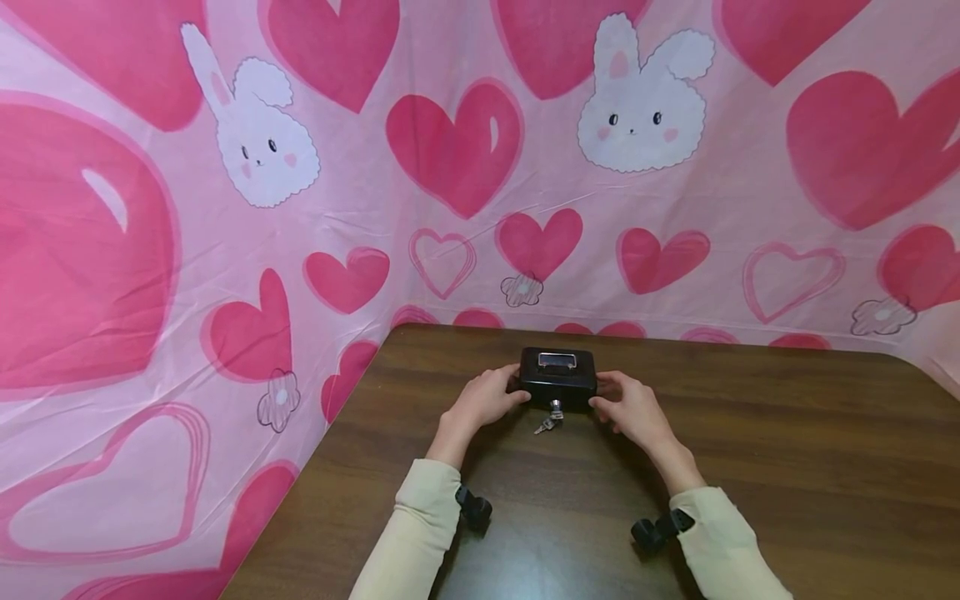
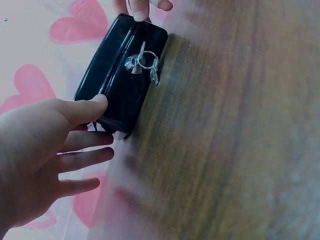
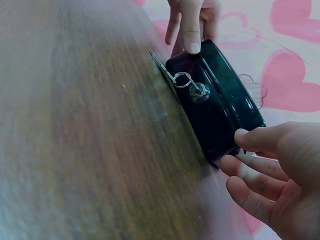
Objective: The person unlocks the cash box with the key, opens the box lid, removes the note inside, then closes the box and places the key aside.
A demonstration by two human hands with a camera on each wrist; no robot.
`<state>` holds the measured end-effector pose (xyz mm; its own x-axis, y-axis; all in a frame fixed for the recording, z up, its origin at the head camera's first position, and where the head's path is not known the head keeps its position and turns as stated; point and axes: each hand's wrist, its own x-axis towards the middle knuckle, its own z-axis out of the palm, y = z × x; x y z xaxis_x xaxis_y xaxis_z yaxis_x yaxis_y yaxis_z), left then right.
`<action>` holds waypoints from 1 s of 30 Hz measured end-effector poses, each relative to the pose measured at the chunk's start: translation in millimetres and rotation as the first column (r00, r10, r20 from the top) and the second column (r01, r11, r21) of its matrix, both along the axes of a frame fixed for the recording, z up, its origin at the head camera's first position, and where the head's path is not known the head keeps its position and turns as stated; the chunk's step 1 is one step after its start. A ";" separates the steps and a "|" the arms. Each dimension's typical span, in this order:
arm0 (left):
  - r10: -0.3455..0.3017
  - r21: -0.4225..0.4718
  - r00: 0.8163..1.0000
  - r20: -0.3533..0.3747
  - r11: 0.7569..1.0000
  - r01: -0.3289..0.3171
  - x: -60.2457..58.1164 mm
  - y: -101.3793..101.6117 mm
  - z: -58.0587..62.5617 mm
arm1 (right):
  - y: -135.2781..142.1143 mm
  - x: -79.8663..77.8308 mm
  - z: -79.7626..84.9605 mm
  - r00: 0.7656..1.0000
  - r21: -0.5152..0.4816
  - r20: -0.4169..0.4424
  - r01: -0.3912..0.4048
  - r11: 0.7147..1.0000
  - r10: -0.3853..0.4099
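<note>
A small black cash box [image 1: 558, 387] stands near the far edge of the table, its lid down and a silver handle [image 1: 557, 360] lying flat on top. A key sits in the round lock [image 2: 134, 64] on its front, with a ring and more keys [image 1: 550, 421] hanging from it. My left hand [image 1: 491, 397] grips the box's left end, thumb on the front corner by the lid seam and some fingers spread beside the end. At the opposite end my right hand [image 1: 632, 407] holds it likewise, its thumb [image 3: 245, 135] on the front corner near the seam.
The brown wooden table [image 1: 540, 517] extends in front of the box and to the right. Behind and to the left hangs a pink cloth [image 1: 442, 208] with hearts and rabbits. A black wrist camera [image 1: 474, 509] is strapped to each forearm.
</note>
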<state>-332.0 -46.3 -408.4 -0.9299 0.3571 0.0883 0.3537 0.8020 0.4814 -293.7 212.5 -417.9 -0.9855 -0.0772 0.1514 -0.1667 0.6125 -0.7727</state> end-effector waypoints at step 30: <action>0.044 0.010 0.997 -0.063 0.999 -0.044 -0.2 -0.7 4.1 | 4.8 1.8 2.4 0.999 -0.014 -0.031 0.028 1.000 -0.028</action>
